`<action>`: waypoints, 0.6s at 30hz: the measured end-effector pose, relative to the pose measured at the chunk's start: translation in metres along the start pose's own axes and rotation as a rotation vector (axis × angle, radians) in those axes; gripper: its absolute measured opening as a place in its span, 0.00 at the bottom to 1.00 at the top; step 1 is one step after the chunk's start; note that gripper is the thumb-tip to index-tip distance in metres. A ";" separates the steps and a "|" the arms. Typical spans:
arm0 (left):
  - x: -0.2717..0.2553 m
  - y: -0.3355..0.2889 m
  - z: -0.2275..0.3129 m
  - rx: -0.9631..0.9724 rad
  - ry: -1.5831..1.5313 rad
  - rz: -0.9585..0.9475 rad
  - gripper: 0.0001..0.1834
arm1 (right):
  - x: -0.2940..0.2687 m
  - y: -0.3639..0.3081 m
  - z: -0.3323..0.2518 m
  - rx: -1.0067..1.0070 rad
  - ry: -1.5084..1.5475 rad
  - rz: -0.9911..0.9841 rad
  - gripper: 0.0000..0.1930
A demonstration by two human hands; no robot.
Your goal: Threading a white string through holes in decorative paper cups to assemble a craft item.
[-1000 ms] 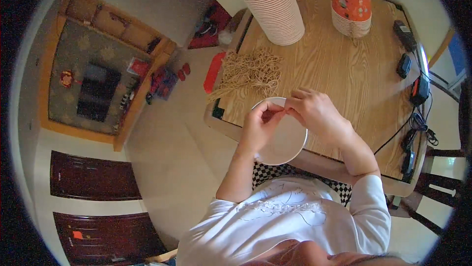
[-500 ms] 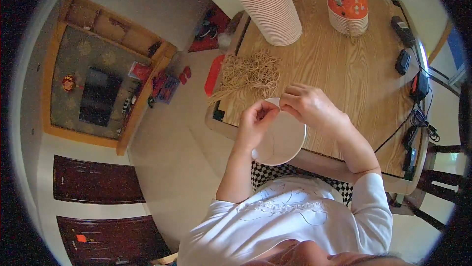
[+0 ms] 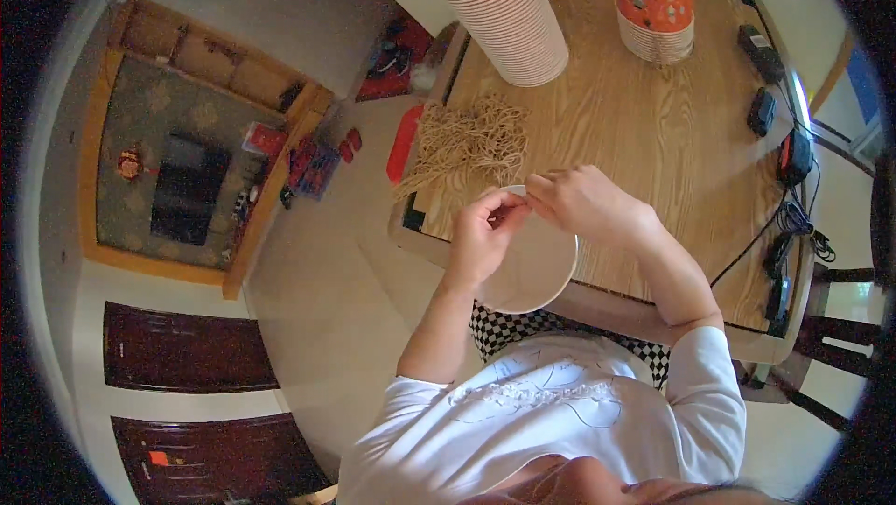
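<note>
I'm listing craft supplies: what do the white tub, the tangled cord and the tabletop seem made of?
White tub: probably coated paperboard; smooth, pale, thin-rimmed. Tangled cord: perhaps jute or paper twine; matte, tan, kinked strands. Tabletop: wood or wood-look laminate; bold grain, smooth-looking, but I can't tell which.

White tub [image 3: 532, 272], tan cords [image 3: 471, 146], black-and-white checked cloth [image 3: 504, 326], brown wood-grain tabletop [image 3: 635, 160], white shirt [image 3: 551, 407]

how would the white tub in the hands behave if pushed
The tub looks thin-walled and open, so it is probably light and may dent easily. Being round, it could roll if laid on its side.
</note>
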State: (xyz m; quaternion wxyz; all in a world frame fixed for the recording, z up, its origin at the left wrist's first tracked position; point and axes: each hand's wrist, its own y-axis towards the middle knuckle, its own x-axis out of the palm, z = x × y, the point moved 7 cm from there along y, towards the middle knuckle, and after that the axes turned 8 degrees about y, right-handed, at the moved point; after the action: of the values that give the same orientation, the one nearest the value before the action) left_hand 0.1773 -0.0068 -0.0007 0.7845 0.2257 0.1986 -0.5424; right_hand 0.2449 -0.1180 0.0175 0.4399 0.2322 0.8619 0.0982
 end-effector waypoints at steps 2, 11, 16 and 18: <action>0.002 0.003 0.002 0.048 0.074 -0.003 0.02 | 0.004 0.001 0.012 0.037 -0.021 -0.021 0.08; 0.020 0.018 -0.031 0.070 0.401 -0.090 0.06 | 0.015 -0.002 0.060 0.269 -0.151 -0.058 0.09; 0.023 0.020 -0.027 0.087 0.502 -0.103 0.06 | 0.024 -0.001 0.063 0.233 -0.168 -0.124 0.06; 0.024 0.021 -0.028 0.095 0.511 -0.098 0.06 | 0.024 -0.001 0.063 0.222 -0.161 -0.117 0.07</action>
State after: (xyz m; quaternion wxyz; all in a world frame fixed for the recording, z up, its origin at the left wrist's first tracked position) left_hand 0.2030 -0.0025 -0.0336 0.6702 0.3820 0.3752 -0.5139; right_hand 0.2828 -0.1091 -0.0369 0.4842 0.2357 0.8415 -0.0425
